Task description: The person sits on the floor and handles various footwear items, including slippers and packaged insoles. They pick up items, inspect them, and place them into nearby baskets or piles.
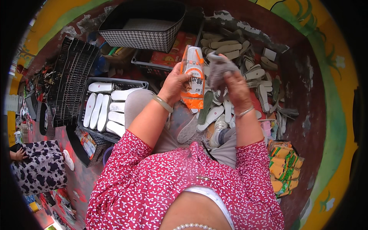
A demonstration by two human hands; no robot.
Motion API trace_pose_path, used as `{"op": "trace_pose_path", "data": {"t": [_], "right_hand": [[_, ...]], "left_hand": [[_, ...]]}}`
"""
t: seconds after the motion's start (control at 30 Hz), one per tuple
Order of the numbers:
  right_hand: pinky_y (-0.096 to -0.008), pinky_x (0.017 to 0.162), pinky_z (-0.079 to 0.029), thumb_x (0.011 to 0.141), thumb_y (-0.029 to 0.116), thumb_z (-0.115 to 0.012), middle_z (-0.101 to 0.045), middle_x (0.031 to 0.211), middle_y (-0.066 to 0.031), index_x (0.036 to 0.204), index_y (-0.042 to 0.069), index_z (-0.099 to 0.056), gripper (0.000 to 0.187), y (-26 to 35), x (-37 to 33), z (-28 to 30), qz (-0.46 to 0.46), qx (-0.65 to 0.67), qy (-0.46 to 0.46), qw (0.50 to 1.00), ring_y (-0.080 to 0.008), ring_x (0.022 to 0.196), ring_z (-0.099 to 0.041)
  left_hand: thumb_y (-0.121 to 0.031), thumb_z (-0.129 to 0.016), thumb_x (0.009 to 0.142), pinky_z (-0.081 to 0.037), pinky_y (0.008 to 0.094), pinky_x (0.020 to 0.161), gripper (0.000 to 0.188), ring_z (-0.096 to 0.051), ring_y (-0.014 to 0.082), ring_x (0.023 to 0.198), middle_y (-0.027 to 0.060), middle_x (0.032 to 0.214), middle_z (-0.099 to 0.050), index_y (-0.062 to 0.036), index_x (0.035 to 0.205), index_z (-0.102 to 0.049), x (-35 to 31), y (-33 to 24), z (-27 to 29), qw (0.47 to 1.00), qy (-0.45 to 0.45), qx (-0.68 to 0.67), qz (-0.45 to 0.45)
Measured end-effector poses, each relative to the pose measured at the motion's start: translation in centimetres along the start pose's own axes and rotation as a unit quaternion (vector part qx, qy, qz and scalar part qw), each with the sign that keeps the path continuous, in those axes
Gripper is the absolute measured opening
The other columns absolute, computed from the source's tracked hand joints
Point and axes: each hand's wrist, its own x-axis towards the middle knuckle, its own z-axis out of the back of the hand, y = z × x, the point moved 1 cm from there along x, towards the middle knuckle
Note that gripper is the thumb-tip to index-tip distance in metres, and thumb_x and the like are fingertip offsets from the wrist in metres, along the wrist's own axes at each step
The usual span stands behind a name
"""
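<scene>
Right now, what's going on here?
A seated person's left hand holds up an orange-printed clear packet with something white inside. The right hand has a fuzzy grey cloth-like piece, motion-blurred, beside it. To the left, white insoles fill a dark plastic crate. Loose insoles lie heaped beyond the hands and to the right; packaged yellow-orange insoles are stacked at lower right.

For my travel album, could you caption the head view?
Left hand holds an orange packet, right hand a grey cloth, near a heap of insoles.
</scene>
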Motion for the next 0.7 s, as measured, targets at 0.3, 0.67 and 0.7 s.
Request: {"op": "trace_pose_path", "data": {"t": [0.3,0.67,0.7], "right_hand": [[-0.0392,0.105,-0.024,0.089,0.021,-0.051,-0.017,0.144,-0.0235,0.128,0.009,-0.044,0.041,-6.2,0.9,-4.0,0.212,-0.427,-0.102,0.873,-0.0419,0.129,-0.026],[-0.0297,0.079,-0.050,0.081,0.009,-0.064,-0.061,0.103,-0.0052,0.112,0.005,-0.054,0.033,-3.9,1.3,-2.6,-0.103,0.243,-0.045,0.964,-0.0160,0.092,-0.060],[-0.0294,0.078,-0.051,0.081,0.009,-0.064,-0.061,0.102,-0.0051,0.111,0.005,-0.055,0.032,-3.9,1.3,-2.4,-0.104,0.230,-0.046,0.966,-0.0158,0.090,-0.060]], "left_hand": [[0.000,-0.053,0.084,-0.047,0.0307,0.086,0.049,-0.056,0.0165,0.100,0.0069,0.114,-0.055,-0.0059,0.130,-0.038,-0.5,1.7,0.4,0.995,0.073,-0.021,0.060],[-0.001,-0.056,0.081,-0.049,0.0314,0.082,0.046,-0.060,0.0160,0.094,0.0068,0.108,-0.058,-0.0033,0.125,-0.042,-0.9,1.6,-1.2,0.995,0.066,-0.042,0.064],[-0.001,-0.057,0.081,-0.049,0.0314,0.082,0.043,-0.060,0.0158,0.093,0.0067,0.107,-0.058,-0.0029,0.123,-0.045,-0.9,1.6,-1.4,0.995,0.068,-0.032,0.070]]}}
